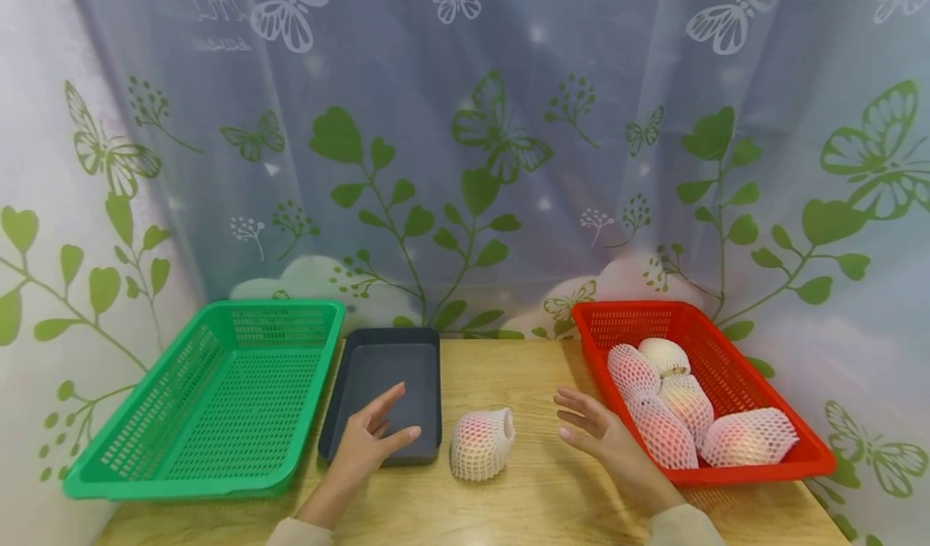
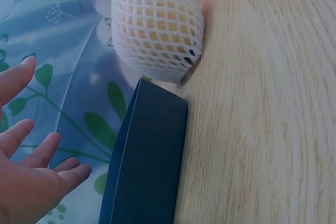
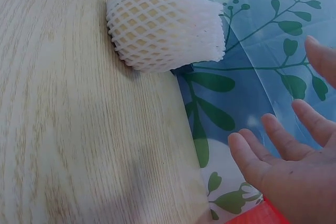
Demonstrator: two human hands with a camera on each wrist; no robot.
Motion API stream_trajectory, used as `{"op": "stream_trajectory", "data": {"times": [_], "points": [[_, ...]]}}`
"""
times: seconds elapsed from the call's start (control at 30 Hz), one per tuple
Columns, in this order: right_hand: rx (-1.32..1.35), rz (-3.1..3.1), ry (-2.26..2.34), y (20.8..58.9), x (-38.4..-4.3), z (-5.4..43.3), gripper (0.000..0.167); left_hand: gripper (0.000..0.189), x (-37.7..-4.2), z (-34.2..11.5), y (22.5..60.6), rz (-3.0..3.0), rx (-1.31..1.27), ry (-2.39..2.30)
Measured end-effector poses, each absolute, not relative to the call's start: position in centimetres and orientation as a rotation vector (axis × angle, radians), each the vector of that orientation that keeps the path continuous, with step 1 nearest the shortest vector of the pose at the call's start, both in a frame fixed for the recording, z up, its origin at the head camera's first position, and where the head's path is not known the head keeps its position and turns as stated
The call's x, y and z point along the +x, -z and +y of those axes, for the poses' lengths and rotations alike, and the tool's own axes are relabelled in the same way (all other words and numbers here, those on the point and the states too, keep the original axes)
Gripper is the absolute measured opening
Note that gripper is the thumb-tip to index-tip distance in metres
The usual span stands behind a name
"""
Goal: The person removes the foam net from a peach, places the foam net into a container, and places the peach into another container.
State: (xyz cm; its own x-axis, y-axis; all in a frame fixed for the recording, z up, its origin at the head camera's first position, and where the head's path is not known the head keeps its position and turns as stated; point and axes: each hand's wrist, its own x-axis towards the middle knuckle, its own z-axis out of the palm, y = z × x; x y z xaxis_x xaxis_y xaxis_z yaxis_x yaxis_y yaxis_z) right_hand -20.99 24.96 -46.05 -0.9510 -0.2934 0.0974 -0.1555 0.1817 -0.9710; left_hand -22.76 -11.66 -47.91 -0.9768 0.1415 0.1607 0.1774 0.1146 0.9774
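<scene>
A round fruit in a white and pink foam net [image 1: 481, 444] sits on the wooden table between my two hands. My left hand [image 1: 369, 441] hovers over the near part of a dark grey tray [image 1: 388, 384], fingers spread and holding nothing. To the right of the netted fruit, my right hand [image 1: 606, 441] is held in the air beside the red basket, its fingers apart with nothing in them. The right wrist view shows the net's open, ruffled end pointing right. In the left wrist view, the tray's side wall [image 2: 155, 150] stands below the netted fruit [image 2: 157, 30].
At the left stands a green basket [image 1: 185, 481] with slotted walls. A red basket [image 1: 756, 475] at the right holds several fruits in foam nets [image 1: 668, 433]. Behind the table [image 1: 523, 368] hangs a curtain [image 1: 465, 231] with leaves and butterflies.
</scene>
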Motion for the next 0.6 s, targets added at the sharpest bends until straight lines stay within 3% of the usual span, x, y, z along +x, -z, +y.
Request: {"op": "stream_trajectory", "data": {"times": [0.6], "points": [[-0.446, 2.17, 1.893, 46.8, -23.2, 21.6, 0.058, 0.069, -23.1, -8.1, 48.2, -2.366, -0.518, 2.089]]}}
